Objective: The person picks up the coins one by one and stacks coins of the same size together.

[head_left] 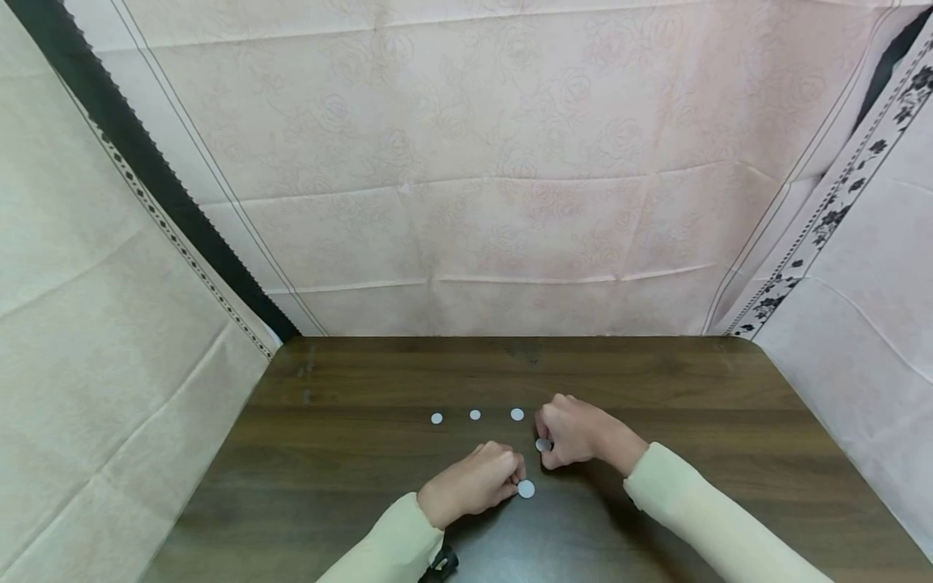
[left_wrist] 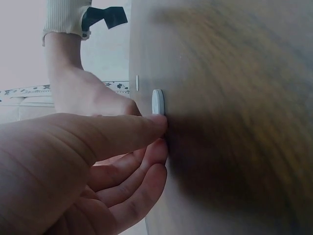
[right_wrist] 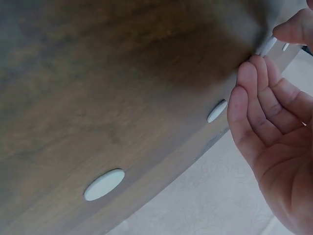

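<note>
Low over the wooden table (head_left: 350, 478), my left hand (head_left: 477, 479) pinches the edge of a small flat white disc (head_left: 526, 489) between thumb and curled fingers. The left wrist view shows the thumb against this disc (left_wrist: 158, 102), which lies close to the tabletop. Farther forward and to the right, my right hand (head_left: 583, 433) holds another white disc (head_left: 543, 444) between thumb and fingertips. Part of that disc (right_wrist: 268, 45) is hidden by the fingers in the right wrist view.
Beyond the hands, a left disc (head_left: 436, 419), a middle disc (head_left: 475, 414) and a right disc (head_left: 517, 414) lie in a row. A pale patterned cloth (head_left: 474, 202) hangs behind the table's far edge, with more cloth at both sides. A black strap (head_left: 440, 563) is on the left wrist.
</note>
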### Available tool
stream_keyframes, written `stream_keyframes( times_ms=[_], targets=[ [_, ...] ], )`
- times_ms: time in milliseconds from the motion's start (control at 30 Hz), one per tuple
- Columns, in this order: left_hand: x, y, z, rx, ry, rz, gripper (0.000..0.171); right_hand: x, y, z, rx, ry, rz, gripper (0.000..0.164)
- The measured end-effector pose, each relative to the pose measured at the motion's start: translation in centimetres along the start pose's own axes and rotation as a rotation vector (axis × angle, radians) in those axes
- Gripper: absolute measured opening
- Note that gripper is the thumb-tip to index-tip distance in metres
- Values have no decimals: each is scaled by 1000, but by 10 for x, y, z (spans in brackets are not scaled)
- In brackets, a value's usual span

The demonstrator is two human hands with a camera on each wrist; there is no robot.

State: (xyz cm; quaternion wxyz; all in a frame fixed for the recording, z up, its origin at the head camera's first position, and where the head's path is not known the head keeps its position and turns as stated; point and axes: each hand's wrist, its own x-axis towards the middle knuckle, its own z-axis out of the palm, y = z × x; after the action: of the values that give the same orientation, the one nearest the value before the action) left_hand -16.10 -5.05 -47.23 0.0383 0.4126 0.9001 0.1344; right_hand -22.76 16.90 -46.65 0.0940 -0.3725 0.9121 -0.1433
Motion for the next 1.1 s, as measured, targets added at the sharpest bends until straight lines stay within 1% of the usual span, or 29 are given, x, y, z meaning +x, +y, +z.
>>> stream_keyframes(
  times_ms=[167, 267, 400, 633, 867, 1100],
  targets=[
    [0, 0, 0, 1, 3, 3, 9, -10, -3, 0, 2, -5, -15, 15],
    [0, -1, 1, -9, 0, 3, 8, -15, -6, 0, -24, -2, -27, 13],
    [0, -1, 0, -11, 6, 9, 9, -23, -11, 1, -45, -1, -43, 13],
    [0, 0, -1, -22, 12, 10, 9, -36, -17, 6, -11, -12, -57, 14],
    [1, 0, -1, -56, 8, 2, 10, -45, -22, 12, -52, 19, -81, 17],
    [1, 1, -2, -46, 14, 1, 11, -50, -26, 13, -70, 47, -101, 17]
  ],
)
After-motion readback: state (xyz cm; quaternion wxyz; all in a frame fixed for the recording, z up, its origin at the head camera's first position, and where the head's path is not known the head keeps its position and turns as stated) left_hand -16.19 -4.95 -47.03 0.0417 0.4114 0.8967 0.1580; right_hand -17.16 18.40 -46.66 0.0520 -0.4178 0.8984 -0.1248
